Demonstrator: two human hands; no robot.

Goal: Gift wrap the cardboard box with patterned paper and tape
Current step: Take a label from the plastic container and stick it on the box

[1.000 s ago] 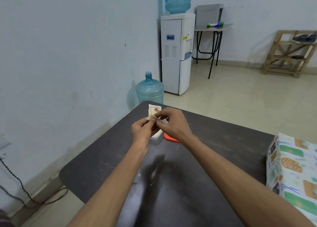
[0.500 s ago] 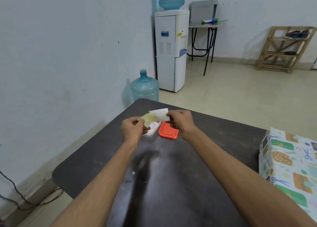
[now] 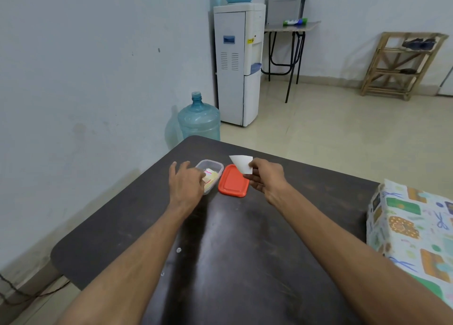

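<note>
while pinching a slip in right hand and dipping left hand, grip unclear, into tub, seems nearly done: box papered, only finishing touches left.

Plain office room: water dispenser.

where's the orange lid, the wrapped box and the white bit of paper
orange lid (image 3: 232, 181): head view, middle of its flat top
wrapped box (image 3: 404, 226): head view, on the patterned paper near its left end
white paper piece (image 3: 241, 163): head view, middle of the part that shows
</note>
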